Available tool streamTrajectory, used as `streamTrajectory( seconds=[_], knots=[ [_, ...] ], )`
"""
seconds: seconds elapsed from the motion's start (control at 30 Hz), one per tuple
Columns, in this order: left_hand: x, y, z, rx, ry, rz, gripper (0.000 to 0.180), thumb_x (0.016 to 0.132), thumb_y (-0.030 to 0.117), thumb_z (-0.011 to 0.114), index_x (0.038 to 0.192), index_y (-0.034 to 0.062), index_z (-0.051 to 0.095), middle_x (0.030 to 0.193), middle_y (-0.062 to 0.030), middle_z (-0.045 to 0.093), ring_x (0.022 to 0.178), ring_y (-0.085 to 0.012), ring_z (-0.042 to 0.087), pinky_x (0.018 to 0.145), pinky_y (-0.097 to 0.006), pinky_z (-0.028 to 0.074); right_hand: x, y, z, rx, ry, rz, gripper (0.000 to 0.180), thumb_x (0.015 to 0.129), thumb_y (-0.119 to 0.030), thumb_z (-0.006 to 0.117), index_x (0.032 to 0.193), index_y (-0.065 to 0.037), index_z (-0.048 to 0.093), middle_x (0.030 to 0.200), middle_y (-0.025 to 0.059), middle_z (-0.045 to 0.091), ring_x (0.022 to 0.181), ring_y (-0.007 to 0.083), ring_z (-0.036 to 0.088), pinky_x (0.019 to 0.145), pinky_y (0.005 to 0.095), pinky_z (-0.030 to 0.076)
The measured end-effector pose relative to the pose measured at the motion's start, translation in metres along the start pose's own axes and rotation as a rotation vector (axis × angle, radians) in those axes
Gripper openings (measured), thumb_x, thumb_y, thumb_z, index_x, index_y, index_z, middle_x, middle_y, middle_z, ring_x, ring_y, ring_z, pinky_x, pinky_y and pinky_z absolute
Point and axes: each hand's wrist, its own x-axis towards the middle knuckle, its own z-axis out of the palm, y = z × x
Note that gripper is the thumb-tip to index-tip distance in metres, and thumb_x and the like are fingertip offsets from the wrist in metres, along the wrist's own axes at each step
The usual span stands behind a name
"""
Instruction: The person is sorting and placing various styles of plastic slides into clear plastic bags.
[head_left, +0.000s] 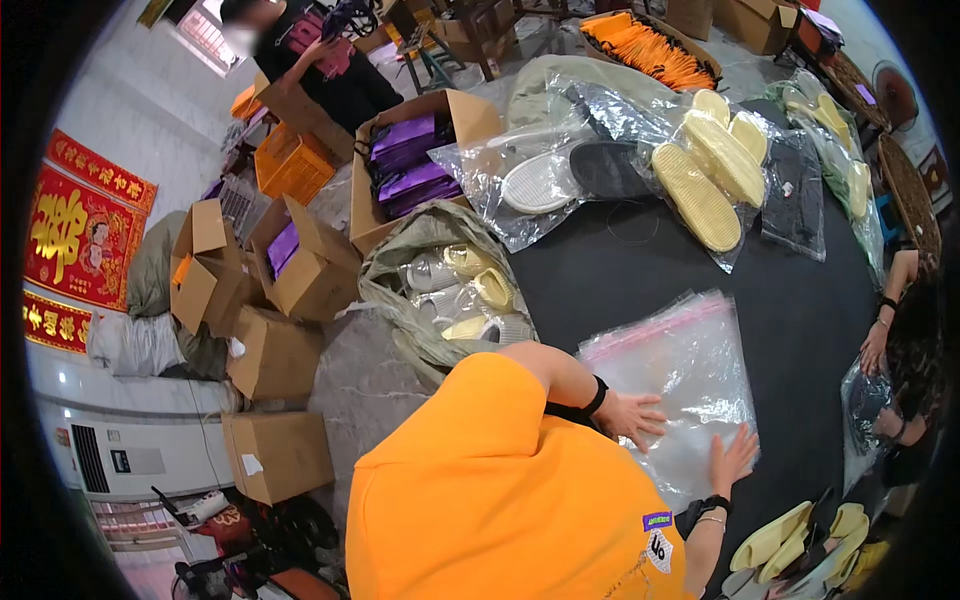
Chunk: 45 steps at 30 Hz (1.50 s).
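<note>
Your left hand (632,413) lies flat, fingers spread and released, on the stack of clear zip-seal plastic bags with a pink strip along the top (680,375). Your right hand (733,458) presses palm-down and open on the stack's lower right edge, grasping nothing. The bags lie on the dark tabletop (620,280) right in front of you, a little to your right.

Farther back on the tabletop lie bagged pale yellow foam slippers (705,175) beside a bagged white and dark pair of slippers (565,175). To your left, off the tabletop's edge, an open grey woven sack of pale slippers (450,285) sits on the floor near brown cardboard boxes (275,350). Loose yellow slippers (790,535) lie at your lower right. Another person's hand (875,345) reaches in at the tabletop's right edge.
</note>
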Motion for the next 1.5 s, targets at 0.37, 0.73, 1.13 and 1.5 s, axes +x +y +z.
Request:
streamTrajectory(
  seconds=[0.37,0.73,1.13,1.5],
  knots=[
    [0.021,-0.015,-0.019,-0.203,-0.182,-0.159,0.042,0.071,0.037,0.063,0.111,0.0243,0.058,0.119,-0.0111,0.049,0.115,-0.0295,0.041,0.095,-0.049,0.030,-0.091,-0.097,0.002,-0.006,-0.005,-0.379,0.062,0.083,-0.048,0.048,0.137,-0.022,0.031,0.145,0.0127,0.016,0.134,0.0338,0.013,0.098,0.0649,0.007],
    [-0.213,-0.109,-0.188,0.640,1.144,-1.572,0.056,0.068,0.017,0.063,0.121,0.0143,0.045,0.125,-0.0176,0.037,0.121,-0.0334,0.031,0.094,-0.053,0.025,-0.099,-0.094,0.026,0.113,0.026,-0.389,0.056,0.084,-0.043,0.048,0.135,-0.023,0.034,0.145,0.0102,0.018,0.134,0.0323,0.014,0.098,0.0653,0.005],
    [-0.319,-0.163,-0.163,-0.861,2.130,-1.277,0.064,0.069,0.006,0.072,0.123,-0.0010,0.039,0.112,-0.0120,0.052,0.098,-0.0228,0.053,0.082,-0.033,0.045,-0.098,-0.092,0.030,0.225,0.058,-0.399,0.058,0.080,-0.036,0.057,0.132,-0.023,0.038,0.145,0.0102,0.019,0.133,0.0323,0.014,0.098,0.0657,0.003],
    [-0.214,-0.052,-0.278,-0.657,1.443,-0.865,0.037,0.074,0.003,0.059,0.111,0.0049,0.056,0.084,-0.0006,0.060,0.075,-0.0073,0.055,0.066,-0.022,0.045,-0.099,-0.092,0.037,0.221,0.059,-0.395,0.056,0.080,-0.038,0.055,0.132,-0.022,0.039,0.145,0.0105,0.019,0.133,0.0326,0.014,0.098,0.0647,0.002]
  ],
)
